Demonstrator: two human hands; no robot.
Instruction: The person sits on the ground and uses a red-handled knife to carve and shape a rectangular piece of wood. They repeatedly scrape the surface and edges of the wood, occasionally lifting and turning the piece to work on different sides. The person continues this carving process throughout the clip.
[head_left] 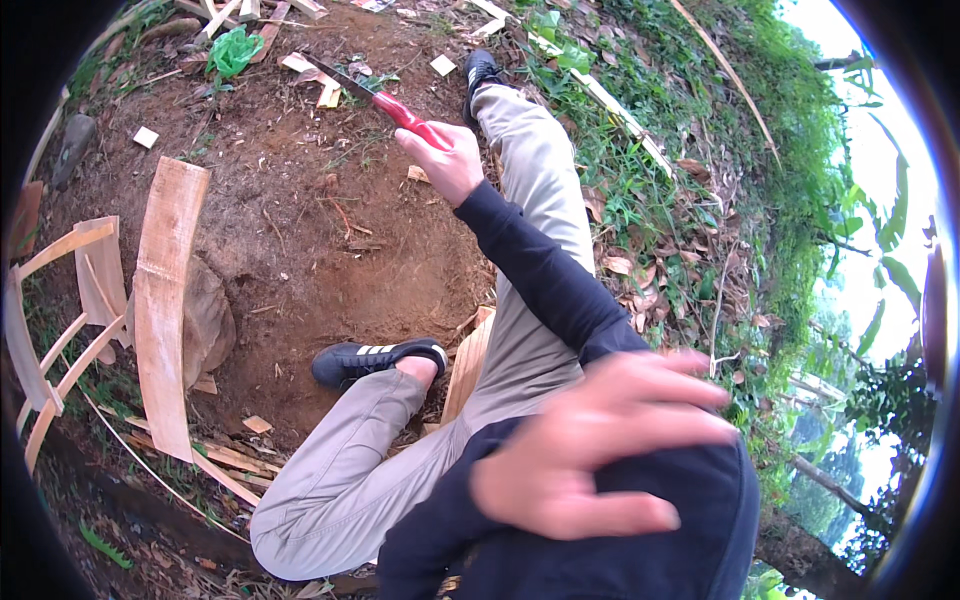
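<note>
"How is the person's right hand (455, 165) placed?"

"Upper middle of the frame, its fingers wrapped tight around a knife (400, 112). The handle is a glossy red, and the blade — slim, straight and dark — points toward the upper left, near some pale wood scraps (329, 92)."

"Can any lettering be read on the knife?"

"At this size, any marks on it are too small to make out."

"And the left hand (590, 445)?"

"Lower right of centre, open with the fingers spread, blurred, in front of the person's dark top (690, 510)."

"What about farther out?"

"Grey-beige trousers (540, 150) come next, with one leg stretched to the top and the other bent at lower left. The dark shoe (375, 362) below centre shows pale stripes along its side. At left, a long pale board (163, 300) stands in front of a rounded brown block (207, 320) — and a crumpled green plastic bag (233, 52) lies at upper left."
</note>
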